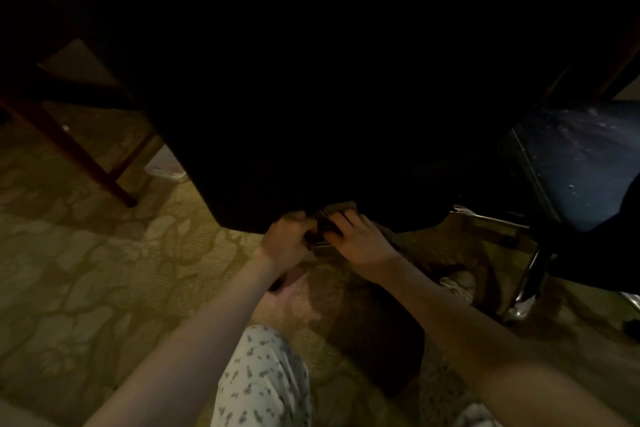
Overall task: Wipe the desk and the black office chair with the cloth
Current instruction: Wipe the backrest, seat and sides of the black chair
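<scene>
Chair [346, 114]: black and very dark, filling the upper middle of the view; its rounded lower edge hangs just above both hands.
Cloth [321, 230]: a small dark bunched piece, probably the cloth, though it is dim; pressed against the chair's lower edge.
Cloth hold: gripped between the left hand [287, 237] and the right hand [362, 241], fingers of both curled onto it.
Counter [104, 166]: reddish-brown wooden legs at far left, beside the chair.
</scene>
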